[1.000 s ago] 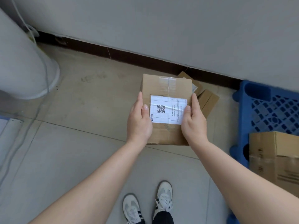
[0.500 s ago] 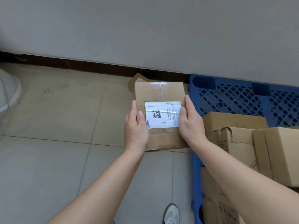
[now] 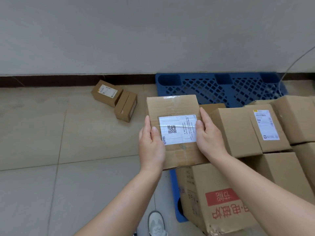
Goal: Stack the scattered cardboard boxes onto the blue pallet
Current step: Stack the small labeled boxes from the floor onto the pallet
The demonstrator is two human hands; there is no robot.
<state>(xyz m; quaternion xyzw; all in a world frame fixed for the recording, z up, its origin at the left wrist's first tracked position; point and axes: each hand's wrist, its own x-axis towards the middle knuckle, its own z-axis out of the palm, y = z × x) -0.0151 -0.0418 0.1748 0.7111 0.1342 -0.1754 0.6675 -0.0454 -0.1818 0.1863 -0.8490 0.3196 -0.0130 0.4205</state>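
The flat brown cardboard box with the white QR-code label [image 3: 172, 106] is held up between my hands, over the near left edge of the blue plastic grid pallet [image 3: 204, 89]. My left hand [image 3: 151, 143] clasps its left side and my right hand [image 3: 209, 135] its right, thumbs pressed on top. Stacked brown cardboard boxes [image 3: 237, 130] crowd the pallet just beside it. Two small brown cartons [image 3: 106, 92] lie touching on the tiled floor [image 3: 68, 150] by the grey wall [image 3: 153, 31].

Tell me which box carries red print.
The large box at the pallet's near corner: red block and red characters on top. The others show only white labels or bare cardboard.
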